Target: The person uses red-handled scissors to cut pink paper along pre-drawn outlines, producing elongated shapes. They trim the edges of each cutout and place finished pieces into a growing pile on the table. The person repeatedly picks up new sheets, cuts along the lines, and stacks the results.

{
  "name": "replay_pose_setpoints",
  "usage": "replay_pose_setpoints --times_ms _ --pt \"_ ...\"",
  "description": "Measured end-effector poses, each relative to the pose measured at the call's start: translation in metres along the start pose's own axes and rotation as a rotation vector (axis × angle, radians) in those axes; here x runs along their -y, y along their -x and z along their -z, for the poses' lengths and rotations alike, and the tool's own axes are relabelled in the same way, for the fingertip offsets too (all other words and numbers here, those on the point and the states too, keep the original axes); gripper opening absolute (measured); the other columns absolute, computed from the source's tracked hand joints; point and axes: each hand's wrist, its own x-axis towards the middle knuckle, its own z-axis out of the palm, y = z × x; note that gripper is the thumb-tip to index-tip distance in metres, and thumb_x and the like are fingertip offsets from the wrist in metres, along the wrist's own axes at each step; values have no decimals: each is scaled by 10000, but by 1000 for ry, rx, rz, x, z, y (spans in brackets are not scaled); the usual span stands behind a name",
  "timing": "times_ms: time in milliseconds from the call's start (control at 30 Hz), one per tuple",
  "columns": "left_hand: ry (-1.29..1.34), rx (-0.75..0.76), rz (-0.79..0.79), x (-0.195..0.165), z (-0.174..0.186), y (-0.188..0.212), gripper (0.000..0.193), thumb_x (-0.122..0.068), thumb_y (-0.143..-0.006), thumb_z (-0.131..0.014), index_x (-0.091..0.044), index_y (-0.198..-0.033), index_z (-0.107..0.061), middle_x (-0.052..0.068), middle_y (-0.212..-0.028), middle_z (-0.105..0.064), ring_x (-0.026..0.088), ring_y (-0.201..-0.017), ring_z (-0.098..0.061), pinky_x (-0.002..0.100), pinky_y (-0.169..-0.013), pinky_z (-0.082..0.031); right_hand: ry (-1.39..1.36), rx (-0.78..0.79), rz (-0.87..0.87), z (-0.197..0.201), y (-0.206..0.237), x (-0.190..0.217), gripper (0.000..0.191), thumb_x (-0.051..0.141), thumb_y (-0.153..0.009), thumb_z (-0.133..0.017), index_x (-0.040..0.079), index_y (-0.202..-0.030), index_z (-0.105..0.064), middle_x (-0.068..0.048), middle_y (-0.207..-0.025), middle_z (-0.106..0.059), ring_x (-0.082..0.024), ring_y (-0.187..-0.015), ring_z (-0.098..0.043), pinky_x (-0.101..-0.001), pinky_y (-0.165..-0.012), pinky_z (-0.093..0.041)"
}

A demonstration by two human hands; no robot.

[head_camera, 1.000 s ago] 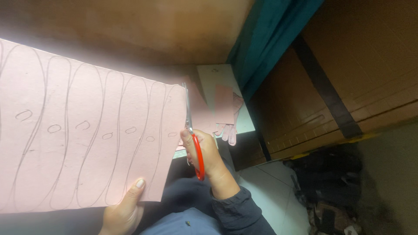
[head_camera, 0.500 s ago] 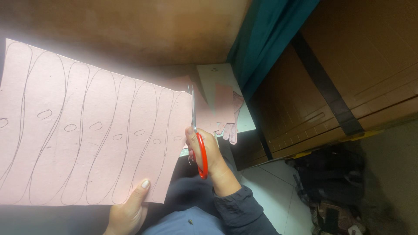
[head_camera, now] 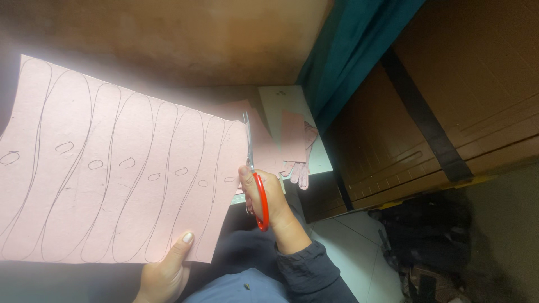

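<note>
A large pink paper sheet [head_camera: 112, 168] with several pencilled wavy strips and small ovals fills the left of the view. My left hand [head_camera: 165, 272] pinches its lower right corner, thumb on top. My right hand [head_camera: 269, 205] grips red-handled scissors [head_camera: 255, 179], whose blades point up along the sheet's right edge. Dark blue sleeves cover my wrists.
Pink paper offcuts [head_camera: 292, 148] lie on a pale sheet [head_camera: 283, 101] on the floor beyond the scissors. A teal curtain [head_camera: 359, 50] hangs at the top centre. A brown wooden box [head_camera: 460, 95] with a black strap stands on the right. Dark bags [head_camera: 432, 235] sit at lower right.
The pink sheet has slid right and slightly down, and the scissors have moved up along its right edge. My left hand has shifted right with the sheet.
</note>
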Motion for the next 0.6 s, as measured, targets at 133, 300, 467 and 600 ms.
replay_pose_setpoints --times_ms 133,300,467,600 --pt "-8 -36 21 -4 12 -3 530 -48 -921 -603 48 -1429 -484 194 -1336 -611 257 -1212 -599 393 -1013 -460 53 12 -66 6 -2 2 533 529 -984 -580 66 -721 -561 3 -574 -490 -76 -457 -460 -238 -423 -418" --pt "-15 -34 50 -1 16 -1 559 -25 -888 -613 25 -1428 -479 186 -1327 -614 246 -1217 -605 389 -1011 -468 147 12 4 7 -7 1 536 555 -967 -532 81 -722 -585 5 -596 -550 -74 -496 -527 -228 -465 -470" --pt "-28 -58 46 -2 13 0 570 -7 -895 -606 36 -1447 -468 210 -1335 -604 267 -1216 -597 404 -1000 -462 78 17 -13 7 -7 -2 537 542 -983 -560 76 -718 -558 11 -594 -507 -74 -488 -485 -234 -457 -438" --pt "-7 -14 -15 -2 7 1 610 15 -870 -599 15 -1458 -436 196 -1362 -587 265 -1246 -592 406 -1027 -466 27 32 -13 5 -8 -3 532 538 -988 -565 86 -709 -535 14 -584 -490 -72 -470 -470 -234 -442 -429"
